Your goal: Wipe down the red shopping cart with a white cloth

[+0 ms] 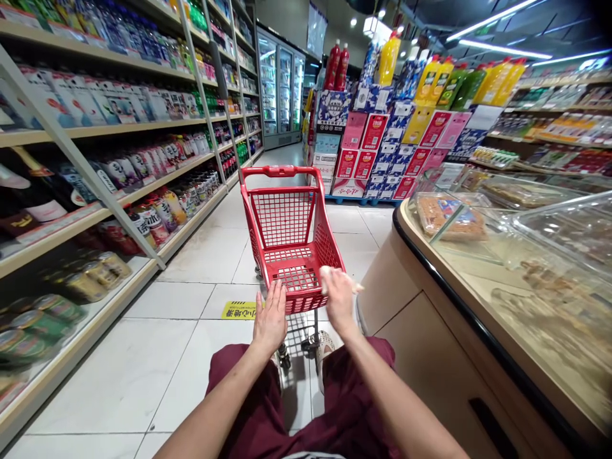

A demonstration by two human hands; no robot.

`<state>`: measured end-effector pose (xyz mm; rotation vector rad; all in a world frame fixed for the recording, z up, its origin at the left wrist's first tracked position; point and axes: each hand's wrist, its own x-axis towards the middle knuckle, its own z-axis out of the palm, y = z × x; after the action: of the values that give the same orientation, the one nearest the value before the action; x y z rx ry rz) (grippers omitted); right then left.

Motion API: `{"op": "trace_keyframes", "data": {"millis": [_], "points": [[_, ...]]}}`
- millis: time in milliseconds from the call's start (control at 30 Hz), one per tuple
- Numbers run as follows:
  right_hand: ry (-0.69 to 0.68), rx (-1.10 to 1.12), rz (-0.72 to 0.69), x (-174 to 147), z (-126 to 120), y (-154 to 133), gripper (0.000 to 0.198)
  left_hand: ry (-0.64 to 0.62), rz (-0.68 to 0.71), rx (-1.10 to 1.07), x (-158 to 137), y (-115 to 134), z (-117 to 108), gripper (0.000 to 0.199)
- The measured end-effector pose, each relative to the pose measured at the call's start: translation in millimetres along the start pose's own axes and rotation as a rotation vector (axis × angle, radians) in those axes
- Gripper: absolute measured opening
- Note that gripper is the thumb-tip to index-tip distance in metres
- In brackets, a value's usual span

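Observation:
A red shopping cart (329, 248) with grid-patterned plastic walls stands right in front of my knees, and nothing lies in its basket. My left hand (270, 317) rests flat against the cart's near edge, fingers stretched out and pointing forward. At the near right corner of the basket, my right hand (340, 298) is closed around a crumpled white cloth (326, 278). The cloth sticks out on both sides of the fingers and touches the rim; it could be a tissue.
Drink shelves (143, 127) line the left side. A curved counter (406, 274) with clear covers over packaged food is close on my right. Stacked drink cartons (368, 146) stand ahead, beside glass-door fridges (282, 83). A yellow floor sticker (239, 310) lies beneath the cart.

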<state>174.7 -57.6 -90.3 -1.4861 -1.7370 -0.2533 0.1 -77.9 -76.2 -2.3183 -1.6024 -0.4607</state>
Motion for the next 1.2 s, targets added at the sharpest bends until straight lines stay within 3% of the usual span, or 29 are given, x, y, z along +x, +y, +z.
{"op": "trace_keyframes", "data": {"millis": [100,233,300,467,600,733,867,1000,1100,1200], "points": [[0.025,0.001,0.132,0.4,-4.6,2.4,0.062,0.002,-0.013,-0.017,-1.0,0.9,1.3,0.07],[-0.102,0.179,0.014,-12.7,3.7,-36.0,0.06,0.035,-0.022,-0.073,-1.8,1.2,-1.2,0.067],[-0.142,0.305,0.042,-12.3,2.5,-47.4,0.054,0.079,-0.004,-0.118,2.8,7.2,-4.4,0.065],[-0.159,0.659,0.295,2.5,-23.3,-29.4,0.05,0.029,0.127,-0.218,31.9,48.3,-8.0,0.064],[-0.223,0.69,0.36,2.2,-36.2,-21.1,0.049,0.106,0.119,-0.288,44.1,62.9,-4.0,0.059],[-0.232,0.677,0.395,-1.7,-33.1,-26.4,0.049,0.2,0.033,-0.435,39.3,39.9,-5.8,0.048],[-0.227,0.706,0.373,4.0,-29.7,-25.7,0.042,0.027,0.007,-0.71,44.2,23.6,-19.5,0.038],[-0.168,0.797,0.432,9.2,-28.5,-23.2,0.029,-0.047,-0.219,-0.898,53.6,32.5,-32.7,0.033],[-0.104,0.873,0.579,7.4,-24.5,-26.7,0.027,-0.104,-0.303,-0.89,58.0,36.6,-37.8,0.024],[-0.147,0.86,0.609,1.6,-19.5,-29.2,0.023,-0.029,-0.37,-0.794,58.4,35.3,-37.0,0.033]]}}
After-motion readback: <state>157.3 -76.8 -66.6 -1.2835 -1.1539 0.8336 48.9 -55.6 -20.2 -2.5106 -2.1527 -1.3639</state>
